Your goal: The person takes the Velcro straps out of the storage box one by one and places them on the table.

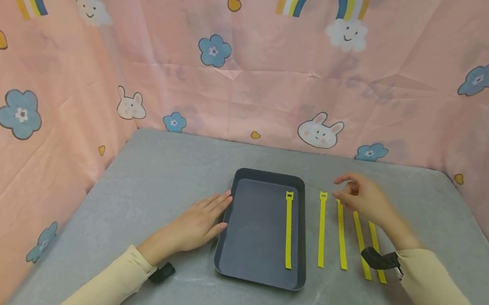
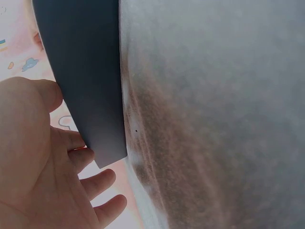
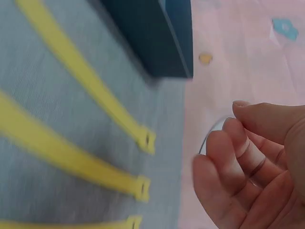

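A dark grey rectangular tray lies on the table, with one yellow cable strap along its right side. My left hand rests against the tray's left rim, fingers extended; the left wrist view shows its fingertips by the tray's outer wall. Right of the tray, several more yellow straps lie in a row, the nearest strap beside the tray. Above the slotted heads of this row hovers my right hand, fingers loosely bent. In the right wrist view, nothing shows between its thumb and fingers.
The grey table carries the tray and straps. A pink printed cloth hangs behind it and along both sides. Dark bands with small devices sit on the left wrist and right wrist.
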`<state>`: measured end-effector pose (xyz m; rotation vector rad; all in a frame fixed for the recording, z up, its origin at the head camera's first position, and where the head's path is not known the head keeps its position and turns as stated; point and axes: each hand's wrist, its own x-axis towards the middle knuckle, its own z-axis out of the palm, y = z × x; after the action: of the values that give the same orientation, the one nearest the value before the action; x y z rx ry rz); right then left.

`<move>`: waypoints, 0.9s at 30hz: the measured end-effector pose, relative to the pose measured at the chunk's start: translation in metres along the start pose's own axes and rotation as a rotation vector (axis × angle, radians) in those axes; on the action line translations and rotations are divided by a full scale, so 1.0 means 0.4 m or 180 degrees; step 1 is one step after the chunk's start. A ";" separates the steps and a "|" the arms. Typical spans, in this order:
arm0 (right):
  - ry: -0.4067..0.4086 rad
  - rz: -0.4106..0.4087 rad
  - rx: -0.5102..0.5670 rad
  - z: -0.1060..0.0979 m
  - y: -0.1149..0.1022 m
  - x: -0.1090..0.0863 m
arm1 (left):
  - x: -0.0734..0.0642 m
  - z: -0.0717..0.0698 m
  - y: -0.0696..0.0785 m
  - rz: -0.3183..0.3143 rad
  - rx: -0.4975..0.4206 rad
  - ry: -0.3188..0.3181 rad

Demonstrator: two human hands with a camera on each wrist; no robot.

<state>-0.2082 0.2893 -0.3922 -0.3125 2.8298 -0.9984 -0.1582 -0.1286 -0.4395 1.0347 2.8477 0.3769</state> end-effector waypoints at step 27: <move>-0.0037 -0.0732 -0.0061 0.203 -0.168 0.035 | 0.000 -0.004 0.005 -0.0016 0.0009 -0.0052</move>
<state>-0.1966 0.1855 -0.4134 -0.6563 2.8417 -1.0052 -0.1572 -0.1273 -0.4375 1.0260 2.8367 0.3623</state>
